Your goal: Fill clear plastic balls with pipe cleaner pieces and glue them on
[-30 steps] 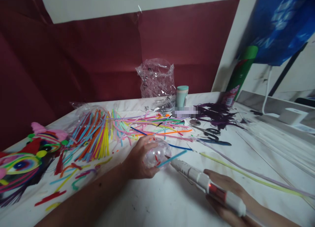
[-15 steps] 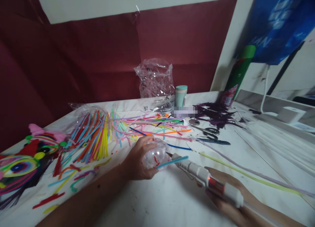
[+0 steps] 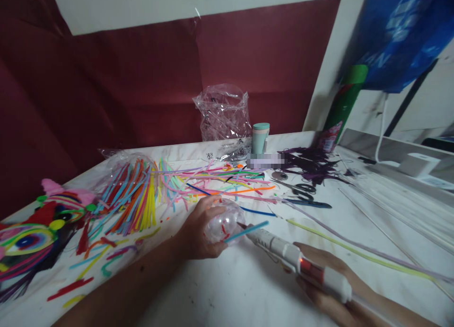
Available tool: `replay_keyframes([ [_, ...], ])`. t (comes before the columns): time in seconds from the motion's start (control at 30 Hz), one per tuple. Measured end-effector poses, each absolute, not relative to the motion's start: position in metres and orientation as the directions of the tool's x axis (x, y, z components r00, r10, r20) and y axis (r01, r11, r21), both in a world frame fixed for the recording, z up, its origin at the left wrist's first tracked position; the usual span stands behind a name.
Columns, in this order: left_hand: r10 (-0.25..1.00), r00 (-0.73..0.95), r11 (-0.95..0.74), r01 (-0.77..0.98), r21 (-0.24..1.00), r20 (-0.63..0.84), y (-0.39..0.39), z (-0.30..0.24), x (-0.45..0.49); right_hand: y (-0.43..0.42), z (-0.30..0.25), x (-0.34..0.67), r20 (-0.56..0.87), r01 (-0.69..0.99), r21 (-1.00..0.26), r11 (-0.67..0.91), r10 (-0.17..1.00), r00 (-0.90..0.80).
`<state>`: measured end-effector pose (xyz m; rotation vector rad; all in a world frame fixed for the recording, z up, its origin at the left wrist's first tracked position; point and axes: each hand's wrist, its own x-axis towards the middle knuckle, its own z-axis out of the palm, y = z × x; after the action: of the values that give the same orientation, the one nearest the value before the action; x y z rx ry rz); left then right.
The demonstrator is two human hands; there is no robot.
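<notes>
My left hand (image 3: 202, 230) is closed around a clear plastic ball (image 3: 227, 219) with small red bits on it. A light-blue pipe cleaner (image 3: 248, 231) sticks out to the right from beside the ball, its left end near my fingertips. My right hand (image 3: 324, 279) grips a white glue gun (image 3: 287, 253) with a glowing orange light and a clear glue stick at its rear. The gun's dark nozzle points left at the ball's right side; whether it touches the surface I cannot tell.
Bundles of coloured pipe cleaners (image 3: 138, 199) lie behind and left. A colourful mask-like craft piece (image 3: 28, 242) sits far left. Black scissors (image 3: 301, 190), purple strands (image 3: 308, 163), a mint-green cup (image 3: 260, 137) and a clear plastic bag (image 3: 225, 114) stand or lie toward the back.
The glue gun's nozzle has shifted slightly left and down along the ball's right side. The light-blue pipe cleaner's free end has tipped a little. My left hand stays nearly still.
</notes>
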<state>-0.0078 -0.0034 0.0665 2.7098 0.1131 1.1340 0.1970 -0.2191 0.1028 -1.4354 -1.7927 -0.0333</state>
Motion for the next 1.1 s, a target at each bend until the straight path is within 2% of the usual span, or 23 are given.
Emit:
replay_keyframes([
  [0.47,0.135,0.71,-0.977,-0.021,0.212,0.691,-0.005,0.07,-0.0077,-0.2194,0.1027,0.1959,0.606,0.871,-0.298,0.391,0.782,-0.144],
  [0.63,0.151,0.714,-0.974,-0.012,0.227,0.684,-0.0041,0.0677,-0.0075,-0.2199,0.1043,0.1957,0.601,0.865,-0.335,0.373,0.792,-0.108],
  [1.1,0.129,0.72,-0.979,-0.015,0.202,0.682,-0.0054,0.071,-0.0069,-0.2202,0.0992,0.1913,0.578,0.823,-0.366,0.435,0.799,-0.165],
])
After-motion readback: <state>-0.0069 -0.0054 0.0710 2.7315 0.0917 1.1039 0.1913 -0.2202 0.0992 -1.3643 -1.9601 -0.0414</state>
